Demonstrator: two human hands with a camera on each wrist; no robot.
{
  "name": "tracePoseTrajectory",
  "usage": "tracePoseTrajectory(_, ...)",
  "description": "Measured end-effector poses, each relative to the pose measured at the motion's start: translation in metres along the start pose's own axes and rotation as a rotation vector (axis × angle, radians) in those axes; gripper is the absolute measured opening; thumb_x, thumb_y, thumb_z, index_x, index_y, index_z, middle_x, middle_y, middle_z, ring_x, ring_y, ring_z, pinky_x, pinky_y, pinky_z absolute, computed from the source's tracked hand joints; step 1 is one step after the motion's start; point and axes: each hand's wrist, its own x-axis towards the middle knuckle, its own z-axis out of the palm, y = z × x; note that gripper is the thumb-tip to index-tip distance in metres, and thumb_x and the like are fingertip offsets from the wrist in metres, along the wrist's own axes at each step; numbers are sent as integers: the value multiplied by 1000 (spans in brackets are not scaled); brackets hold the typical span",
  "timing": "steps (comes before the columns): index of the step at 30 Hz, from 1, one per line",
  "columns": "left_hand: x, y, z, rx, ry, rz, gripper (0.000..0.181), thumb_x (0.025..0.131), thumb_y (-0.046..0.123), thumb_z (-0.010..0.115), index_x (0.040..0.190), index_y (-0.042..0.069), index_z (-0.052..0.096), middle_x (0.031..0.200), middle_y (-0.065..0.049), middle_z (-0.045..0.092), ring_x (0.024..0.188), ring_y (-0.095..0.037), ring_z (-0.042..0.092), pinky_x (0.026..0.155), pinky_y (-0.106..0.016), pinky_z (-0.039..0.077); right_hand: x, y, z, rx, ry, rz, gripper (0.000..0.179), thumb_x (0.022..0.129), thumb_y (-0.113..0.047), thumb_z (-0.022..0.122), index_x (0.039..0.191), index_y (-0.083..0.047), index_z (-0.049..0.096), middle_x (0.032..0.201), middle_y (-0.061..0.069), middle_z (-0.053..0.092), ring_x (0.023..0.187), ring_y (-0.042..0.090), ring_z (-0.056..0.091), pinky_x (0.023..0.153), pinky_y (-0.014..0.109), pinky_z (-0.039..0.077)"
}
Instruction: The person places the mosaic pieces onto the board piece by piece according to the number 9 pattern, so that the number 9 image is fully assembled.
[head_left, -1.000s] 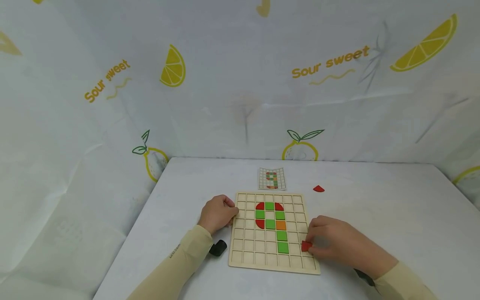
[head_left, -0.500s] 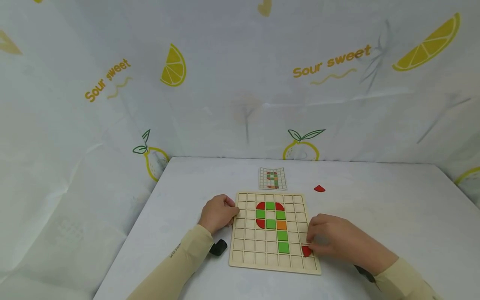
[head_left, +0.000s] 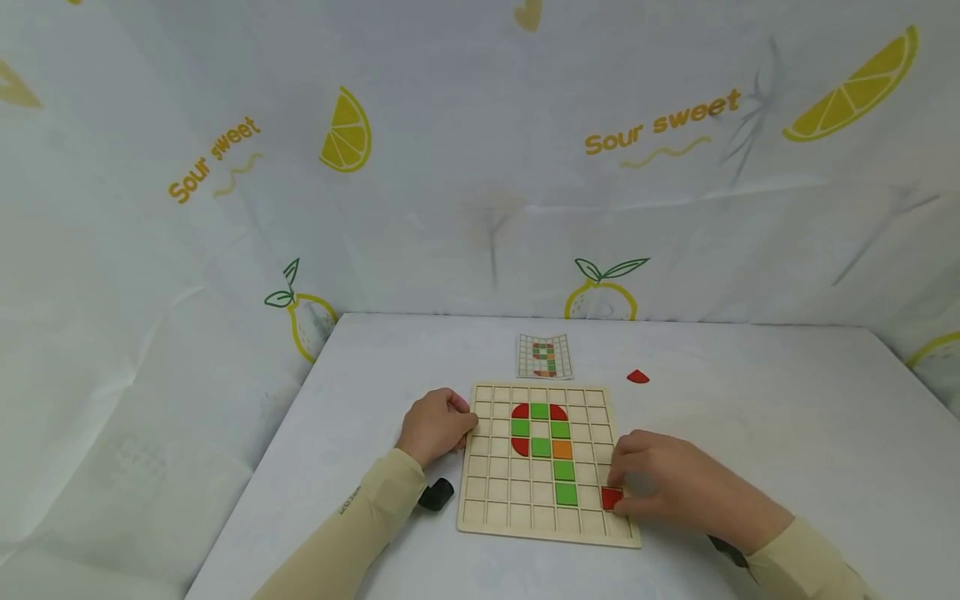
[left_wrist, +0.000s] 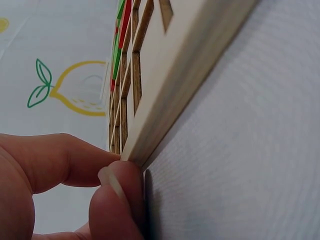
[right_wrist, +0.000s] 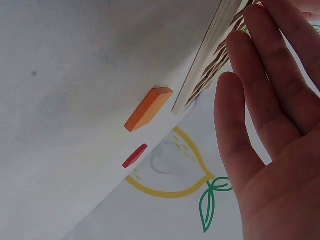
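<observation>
A square wooden grid board (head_left: 498, 492) lies on the white table. Green, red and orange tiles fill some of its cells in the shape of a 9. At the board's left edge my left hand (head_left: 437, 427) pinches the rim; the left wrist view shows finger and thumb at the wooden edge (left_wrist: 172, 75). Over the right edge, my right hand (head_left: 675, 479) holds a small red tile (head_left: 611, 498) between thumb and fingertips, low on the board. The thumb covers part of that tile, and the right wrist view does not show it.
Behind the board lies a pattern card (head_left: 543, 357) with a similar coloured 9. A loose red quarter-circle tile (head_left: 637, 377) rests at the back right. In the right wrist view an orange tile (right_wrist: 149, 110) lies on the table, hidden in the head view.
The red tile under my right fingers has turned and shifted slightly, now sitting squarer to the grid. My left hand and the board stay where they were.
</observation>
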Motion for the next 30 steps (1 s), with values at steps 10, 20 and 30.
tracePoseTrajectory(10, 1, 0, 0, -13, -9, -5, 12, 93, 20, 75, 98, 12, 68, 66, 0, 68, 58, -14, 63, 56, -27, 46, 2, -1, 1, -11, -26, 8, 17, 85, -38, 92, 93, -42, 78, 97, -28, 58, 89, -4, 53, 82, 26, 59)
tracePoseTrajectory(20, 3, -2, 0, -4, -11, 8, 12, 92, 20, 75, 98, 12, 68, 64, 1, 68, 57, -14, 62, 56, -27, 46, 3, -4, 2, -20, -44, 24, 18, 84, -36, 92, 92, -41, 76, 99, -27, 60, 92, -2, 54, 83, 27, 59)
tracePoseTrajectory(30, 3, -2, -1, -13, -18, -4, 11, 92, 20, 74, 97, 12, 68, 63, 1, 67, 57, -14, 62, 55, -27, 46, 4, -6, 3, -30, -7, -38, 19, 86, -35, 91, 90, -41, 73, 98, -27, 60, 92, -2, 55, 83, 28, 58)
